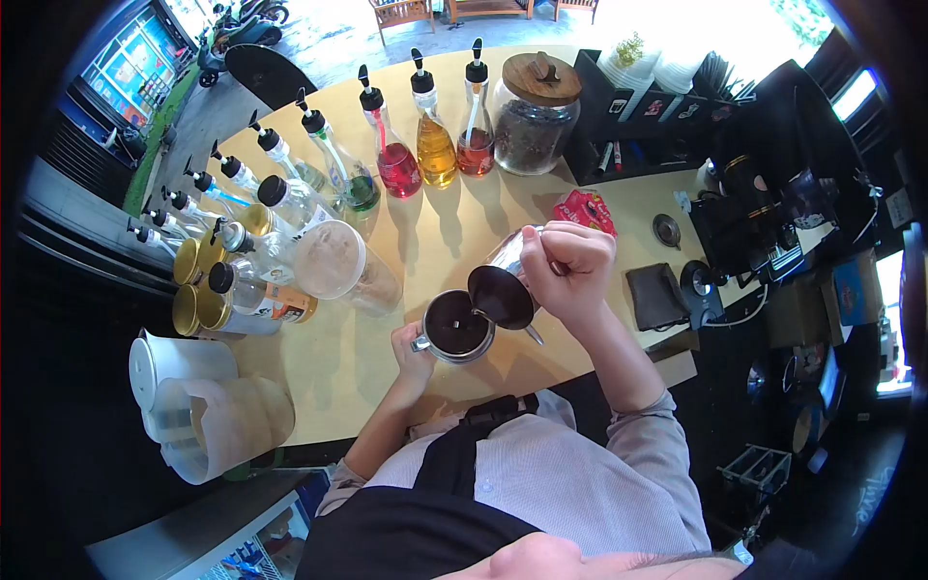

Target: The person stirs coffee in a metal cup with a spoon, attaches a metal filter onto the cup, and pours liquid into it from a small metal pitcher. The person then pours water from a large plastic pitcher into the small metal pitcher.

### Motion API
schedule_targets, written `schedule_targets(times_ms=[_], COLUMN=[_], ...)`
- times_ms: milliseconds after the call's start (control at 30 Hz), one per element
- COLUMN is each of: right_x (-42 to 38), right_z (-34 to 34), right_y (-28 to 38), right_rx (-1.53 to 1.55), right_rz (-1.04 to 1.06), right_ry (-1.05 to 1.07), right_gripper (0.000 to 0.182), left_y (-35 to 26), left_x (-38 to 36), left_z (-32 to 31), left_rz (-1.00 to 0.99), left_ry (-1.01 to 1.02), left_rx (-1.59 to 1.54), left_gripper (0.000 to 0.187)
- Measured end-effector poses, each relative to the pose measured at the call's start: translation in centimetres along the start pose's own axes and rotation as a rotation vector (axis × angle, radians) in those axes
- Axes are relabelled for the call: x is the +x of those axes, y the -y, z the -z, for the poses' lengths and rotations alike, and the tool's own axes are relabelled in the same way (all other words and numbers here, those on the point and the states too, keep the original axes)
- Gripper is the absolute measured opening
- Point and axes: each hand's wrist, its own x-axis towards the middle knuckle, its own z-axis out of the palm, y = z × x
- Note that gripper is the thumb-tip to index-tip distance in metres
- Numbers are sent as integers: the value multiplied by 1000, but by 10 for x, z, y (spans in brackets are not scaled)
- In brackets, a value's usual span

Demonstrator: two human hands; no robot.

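Note:
My left hand (416, 354) is closed on the handle of a metal cup (486, 340), which holds dark brown liquid (452, 327). Up and to the right, my right hand (572, 263) grips a metal pitcher (505, 253) by its handle. The pitcher is tipped toward the cup, its lip over the cup's right side, and dark liquid shows inside it. Whether a stream is falling between them is hard to make out. A thin metal piece, perhaps a spoon handle (535, 334), shows below the pitcher. Beyond my right hand lies a red packet (586, 209).
Several syrup bottles (437, 150) with pour spouts line the table's (425, 246) far and left edges. A lidded glass jar (535, 126) stands at the back. Plastic jugs (227, 425) are at left. A black organizer (628, 126), a dark pouch (657, 296) and a black machine (744, 193) occupy the right.

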Motion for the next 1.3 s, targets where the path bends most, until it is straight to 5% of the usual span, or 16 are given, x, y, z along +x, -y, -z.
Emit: schedule_targets(times_ms=[500, 600, 733, 933, 1300], right_x=[0, -15, -44, -89, -128], right_z=[-8, -12, -7, -7, -14], right_y=[-10, -34, -75, -117, -149], right_rx=[-33, 195, 453, 508, 437], right_rz=[-63, -545, -831, -855, -910], right_ry=[1, -165, -382, -669, -852], right_gripper=[36, 39, 34, 31, 26], left_y=[3, -7, 6, -2, 7], left_x=[-2, -1, -3, -3, -2], left_z=[9, 7, 2, -6, 0], left_rz=[-23, -70, -51, -17, -17], left_ry=[28, 134, -29, -89, -100], left_rx=[-143, -29, -39, -123, -109], left_gripper=[30, 29, 40, 49, 46])
